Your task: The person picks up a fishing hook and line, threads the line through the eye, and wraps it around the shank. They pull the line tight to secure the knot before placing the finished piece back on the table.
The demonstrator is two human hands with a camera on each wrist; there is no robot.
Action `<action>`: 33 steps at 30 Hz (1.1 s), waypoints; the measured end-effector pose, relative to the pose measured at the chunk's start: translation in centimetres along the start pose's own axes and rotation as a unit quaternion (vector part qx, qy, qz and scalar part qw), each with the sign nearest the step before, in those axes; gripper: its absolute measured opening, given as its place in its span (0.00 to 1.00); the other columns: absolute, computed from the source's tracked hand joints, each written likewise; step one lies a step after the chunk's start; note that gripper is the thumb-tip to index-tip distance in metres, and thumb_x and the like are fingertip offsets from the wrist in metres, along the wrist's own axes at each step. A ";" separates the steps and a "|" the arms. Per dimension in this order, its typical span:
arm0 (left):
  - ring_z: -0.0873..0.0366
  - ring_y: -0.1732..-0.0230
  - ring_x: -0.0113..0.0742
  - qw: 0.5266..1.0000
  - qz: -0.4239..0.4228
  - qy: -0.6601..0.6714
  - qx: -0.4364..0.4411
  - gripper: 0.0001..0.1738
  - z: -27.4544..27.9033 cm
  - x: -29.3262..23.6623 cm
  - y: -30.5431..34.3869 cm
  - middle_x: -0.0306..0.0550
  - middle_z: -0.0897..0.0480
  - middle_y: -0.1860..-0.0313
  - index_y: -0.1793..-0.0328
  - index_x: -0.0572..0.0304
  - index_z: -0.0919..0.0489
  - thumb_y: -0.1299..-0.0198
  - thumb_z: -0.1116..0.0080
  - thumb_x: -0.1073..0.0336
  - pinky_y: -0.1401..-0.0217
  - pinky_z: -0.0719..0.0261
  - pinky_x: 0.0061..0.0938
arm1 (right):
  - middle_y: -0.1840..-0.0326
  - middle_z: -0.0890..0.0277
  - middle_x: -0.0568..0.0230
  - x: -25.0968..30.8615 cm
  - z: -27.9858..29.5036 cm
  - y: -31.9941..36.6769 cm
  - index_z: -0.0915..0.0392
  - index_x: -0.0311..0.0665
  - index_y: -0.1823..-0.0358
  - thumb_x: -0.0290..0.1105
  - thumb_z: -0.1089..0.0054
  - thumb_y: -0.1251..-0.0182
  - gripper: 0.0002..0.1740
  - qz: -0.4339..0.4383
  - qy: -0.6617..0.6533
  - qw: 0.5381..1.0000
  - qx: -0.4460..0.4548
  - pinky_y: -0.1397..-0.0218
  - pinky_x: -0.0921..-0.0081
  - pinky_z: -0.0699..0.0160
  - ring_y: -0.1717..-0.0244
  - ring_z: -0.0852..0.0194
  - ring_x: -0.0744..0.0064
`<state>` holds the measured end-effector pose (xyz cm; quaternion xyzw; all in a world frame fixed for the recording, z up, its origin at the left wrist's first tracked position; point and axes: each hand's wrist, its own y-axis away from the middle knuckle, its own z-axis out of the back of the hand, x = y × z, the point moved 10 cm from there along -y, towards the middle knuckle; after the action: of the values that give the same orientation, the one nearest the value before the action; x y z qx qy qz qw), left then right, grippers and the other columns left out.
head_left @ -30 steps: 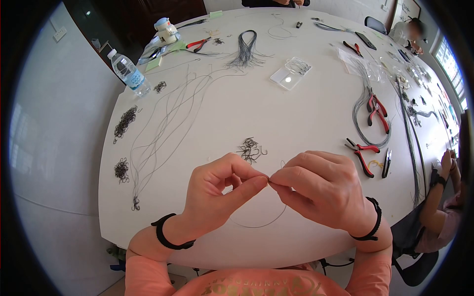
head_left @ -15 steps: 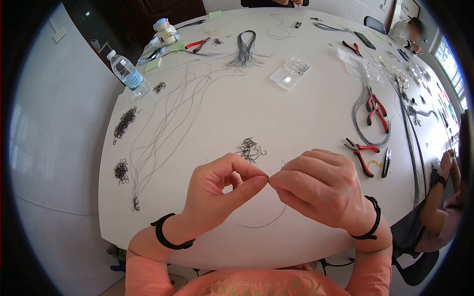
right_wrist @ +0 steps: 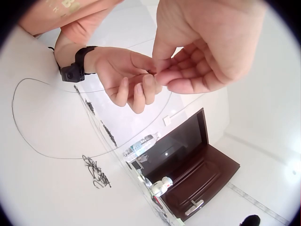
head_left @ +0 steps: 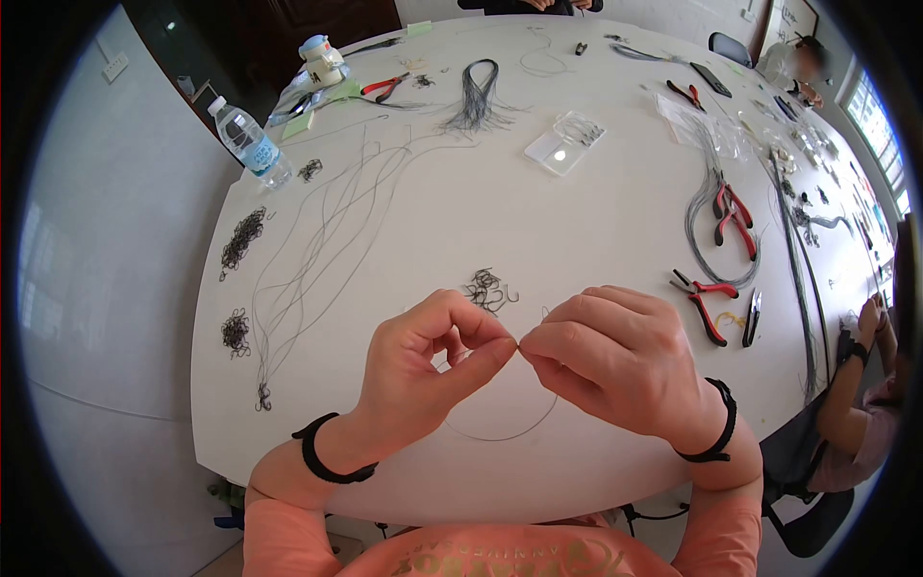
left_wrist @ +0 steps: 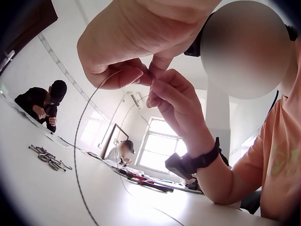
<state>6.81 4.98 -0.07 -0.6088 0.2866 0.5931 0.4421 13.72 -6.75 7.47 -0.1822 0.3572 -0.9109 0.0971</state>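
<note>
In the head view my left hand [head_left: 433, 361] and right hand [head_left: 615, 370] meet fingertip to fingertip above the near part of the table. Both pinch a thin grey wire [head_left: 510, 439], thumb against forefinger; the spot where they grip it is mostly hidden by the fingertips. The wire bows out in a wide loop, seen hanging below the hands in the left wrist view [left_wrist: 76, 155] and spreading sideways in the right wrist view. Just beyond my fingers lies a small pile of dark fish hooks [head_left: 488, 291].
Several long wires [head_left: 308, 250] and two more hook piles [head_left: 243, 240] lie to the left, near a water bottle [head_left: 255, 144]. Red-handled pliers [head_left: 707, 303] and cutters [head_left: 753, 319] are at right. A clear plastic box [head_left: 567, 144] sits farther back. Other people sit around the table.
The meeting fingertips have shifted slightly left and away from my body. Both hands keep their pinch on the wire, and the table items have stayed put.
</note>
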 end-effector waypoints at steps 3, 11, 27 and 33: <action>0.26 0.62 0.21 0.999 0.027 -0.023 0.020 0.03 -0.3 -0.3 0.0 0.36 0.20 0.63 0.58 0.63 0.20 0.33 0.37 0.78 0.58 0.27 0.19 | 0.73 0.28 0.66 -0.5 0.0 -0.2 0.25 0.39 0.67 0.22 0.30 0.51 0.12 -0.027 -0.023 0.999 0.001 0.74 0.69 0.25 0.75 0.26 0.65; 0.26 0.67 0.17 1.000 0.027 0.006 0.003 0.04 -0.1 0.5 -0.1 0.31 0.16 0.65 0.58 0.57 0.17 0.34 0.32 0.68 0.65 0.32 0.18 | 0.72 0.27 0.66 -0.7 -0.1 -0.2 0.25 0.39 0.66 0.22 0.29 0.48 0.12 -0.034 -0.038 0.999 0.007 0.73 0.69 0.25 0.75 0.25 0.64; 0.29 0.68 0.17 0.997 0.032 0.068 -0.023 0.03 0.4 -0.4 0.3 0.33 0.18 0.65 0.57 0.61 0.18 0.33 0.35 0.70 0.65 0.32 0.16 | 0.68 0.18 0.63 -4.9 -2.6 0.9 0.18 0.34 0.64 0.18 0.31 0.42 0.06 -0.198 -0.281 0.939 0.003 0.63 0.76 0.17 0.67 0.15 0.71; 0.30 0.68 0.16 0.996 0.019 0.062 -0.054 0.03 0.8 -0.1 0.3 0.33 0.18 0.65 0.58 0.60 0.19 0.33 0.35 0.71 0.64 0.32 0.16 | 0.69 0.18 0.63 -3.5 -3.1 1.5 0.18 0.34 0.64 0.16 0.31 0.43 0.08 -0.198 -0.263 0.942 -0.060 0.65 0.77 0.17 0.69 0.15 0.71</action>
<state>6.20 5.52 0.09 -0.6618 0.2921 0.5771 0.3790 15.74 -4.80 3.42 -0.4879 0.3295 -0.8083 -0.0058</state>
